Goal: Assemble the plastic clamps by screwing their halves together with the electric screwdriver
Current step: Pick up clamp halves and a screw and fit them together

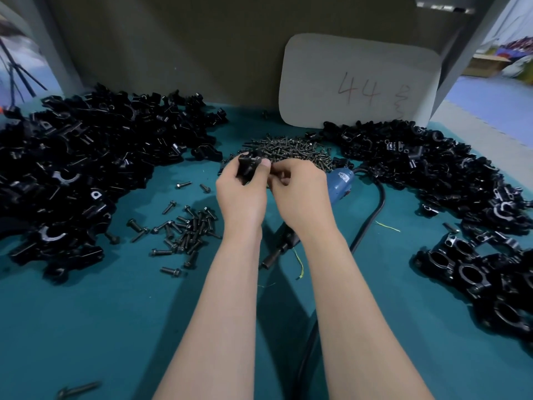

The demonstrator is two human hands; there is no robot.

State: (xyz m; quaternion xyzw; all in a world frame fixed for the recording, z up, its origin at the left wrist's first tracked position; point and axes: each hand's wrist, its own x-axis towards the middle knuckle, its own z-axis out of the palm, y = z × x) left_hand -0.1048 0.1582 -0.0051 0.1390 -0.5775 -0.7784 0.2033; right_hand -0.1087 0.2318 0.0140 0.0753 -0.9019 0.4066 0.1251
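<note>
My left hand grips a black plastic clamp above the teal table, thumb and fingers curled round it. My right hand is beside it, fingers curled in against the clamp's right side; whatever it pinches is too small to make out. The blue electric screwdriver lies on the table under my right wrist, its black tip pointing toward me and its black cable looping right. A heap of small dark screws lies just behind my hands.
Loose clamp halves are piled at the left and right. Assembled clamps lie at the near right. Longer bolts are scattered left of my arms. A white card marked 44 leans on the back wall.
</note>
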